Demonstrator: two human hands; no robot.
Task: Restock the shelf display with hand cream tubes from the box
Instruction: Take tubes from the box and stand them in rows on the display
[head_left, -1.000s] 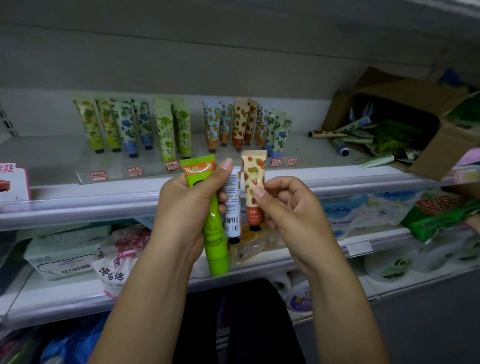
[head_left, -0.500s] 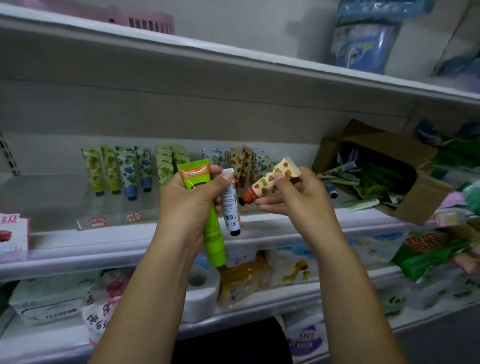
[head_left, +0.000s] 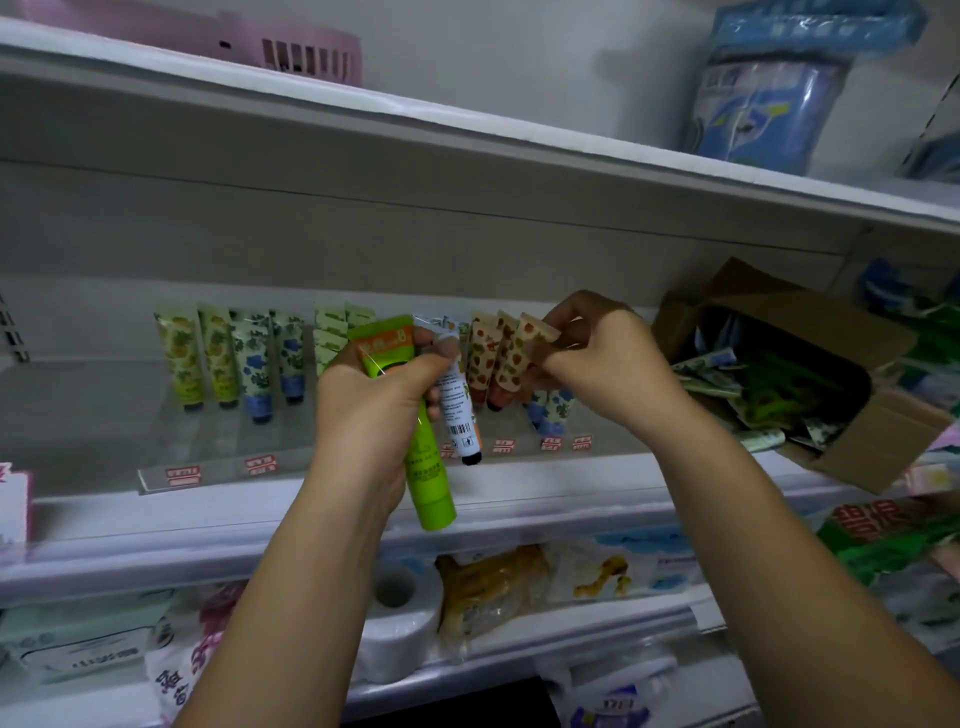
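- At the far left of the shelf (head_left: 130, 519), a pink-and-white carton (head_left: 13, 506), cut off by the frame.
- Behind the red price labels (head_left: 183, 475), a row of flower-printed hand cream tubes (head_left: 223, 358), upright on their caps, side by side.
- On the shelf above, a pink slotted basket (head_left: 306, 52).
- With the left hand (head_left: 374, 410), grips two tubes in front of the display: a long bright green tube (head_left: 423, 467), cap down, and just right of it a white barcode tube (head_left: 460, 410), black cap down.
- On the shelf below, a toilet roll (head_left: 400, 613) beside a yellow packet (head_left: 493, 582).
- Behind the white barcode tube, two red-fruit tubes (head_left: 480, 358) standing in the display.
- With the right hand (head_left: 602, 358), pinches the crimped end of a third, tilted fruit tube (head_left: 522, 358), cap down, just beside the standing pair; cannot tell whether the cap touches the shelf.
- Under that hand, blue-flowered tubes (head_left: 550, 410), partly hidden.
- On the upper shelf, a blue wrapped package (head_left: 769, 98).
- At the right end of the shelf, a cardboard box (head_left: 883, 431) on its side, flaps open, with loose tubes (head_left: 753, 395) jumbled inside.
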